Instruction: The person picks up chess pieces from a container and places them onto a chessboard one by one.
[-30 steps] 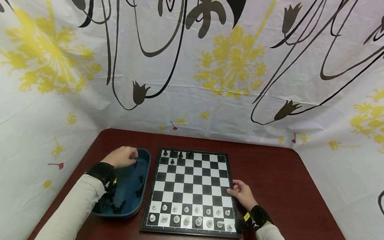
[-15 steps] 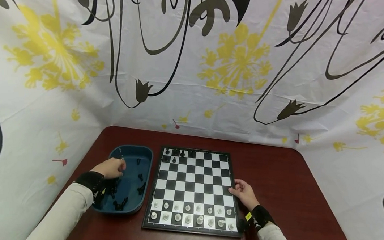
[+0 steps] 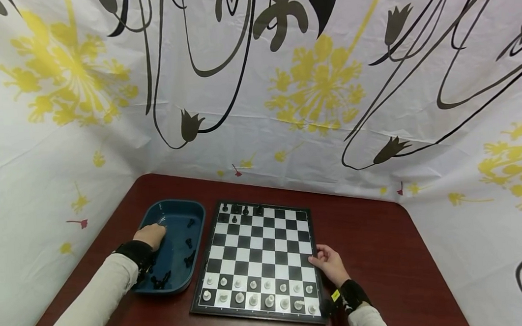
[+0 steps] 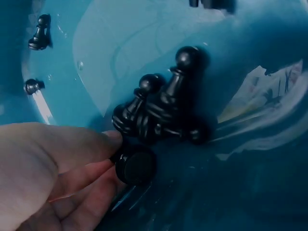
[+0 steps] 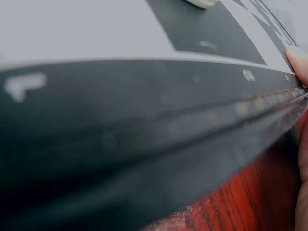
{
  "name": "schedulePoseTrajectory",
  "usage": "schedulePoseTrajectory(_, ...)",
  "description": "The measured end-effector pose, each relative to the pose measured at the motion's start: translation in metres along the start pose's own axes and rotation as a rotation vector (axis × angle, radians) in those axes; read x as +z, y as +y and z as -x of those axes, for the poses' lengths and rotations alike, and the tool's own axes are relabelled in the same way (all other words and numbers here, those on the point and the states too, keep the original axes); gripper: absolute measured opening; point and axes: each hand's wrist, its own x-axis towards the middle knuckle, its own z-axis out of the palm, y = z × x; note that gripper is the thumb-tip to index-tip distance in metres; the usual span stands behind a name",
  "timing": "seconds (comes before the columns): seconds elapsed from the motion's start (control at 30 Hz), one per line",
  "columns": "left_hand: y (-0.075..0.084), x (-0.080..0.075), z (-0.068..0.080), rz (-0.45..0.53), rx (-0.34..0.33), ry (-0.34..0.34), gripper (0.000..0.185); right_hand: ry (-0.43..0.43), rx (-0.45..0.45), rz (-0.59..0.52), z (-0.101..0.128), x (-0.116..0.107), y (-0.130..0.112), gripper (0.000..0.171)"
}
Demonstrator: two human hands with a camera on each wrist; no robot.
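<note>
My left hand (image 3: 150, 236) reaches down into the blue tray (image 3: 175, 248) at the left. In the left wrist view its thumb and fingers pinch a black chess piece (image 4: 137, 166), whose round base faces the camera; the rest of it is hidden. Right beside the fingertips lie several black pawns (image 4: 177, 82) in a heap. At the right edge of the chessboard (image 3: 261, 241), my right hand (image 3: 330, 265) grips the frame, thumb on top and fingers at the side. White chess pieces (image 3: 269, 301) stand in two rows along the near side.
A few black chess pieces (image 3: 245, 210) stand at the board's far left corner. More black pieces (image 3: 189, 259) lie along the tray's right side. The dark red table (image 3: 371, 236) meets patterned white cloth (image 3: 250, 134) behind and at the sides.
My left hand has moved from the tray's far end toward its left side, then lower among the pieces. The right hand stays on the board's edge.
</note>
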Motion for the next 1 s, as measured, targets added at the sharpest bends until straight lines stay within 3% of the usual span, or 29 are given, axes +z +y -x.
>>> schedulePoseTrajectory(0.27, -0.001, -0.002, -0.005, 0.040, 0.038, -0.005, 0.009, 0.023, 0.009, 0.013, 0.000, -0.001, 0.004, 0.045)
schedulePoseTrajectory(0.33, -0.001, -0.006, -0.006, 0.080, 0.046, -0.008, 0.019, 0.025, 0.016, 0.008, 0.000, -0.001, 0.004, 0.045)
schedulePoseTrajectory(0.43, -0.001, -0.015, -0.008, 0.174, 0.043, -0.005, 0.030, 0.018, 0.014, -0.002, 0.001, -0.002, 0.005, 0.046)
schedulePoseTrajectory(0.57, -0.001, -0.030, -0.017, 0.269, 0.048, 0.031, 0.027, 0.008, 0.007, -0.013, 0.001, -0.003, 0.006, 0.047)
schedulePoseTrajectory(0.67, 0.001, -0.044, -0.028, 0.283, 0.074, 0.052, 0.022, 0.014, 0.009, -0.014, 0.000, -0.003, 0.006, 0.047)
schedulePoseTrajectory(0.83, 0.015, -0.068, -0.049, 0.282, 0.105, 0.067, 0.017, 0.008, 0.008, -0.018, 0.001, -0.002, 0.003, 0.046)
schedulePoseTrajectory(1.0, 0.042, -0.088, -0.073, 0.282, 0.113, 0.098, 0.011, 0.008, 0.002, -0.018, 0.001, 0.000, 0.000, 0.045)
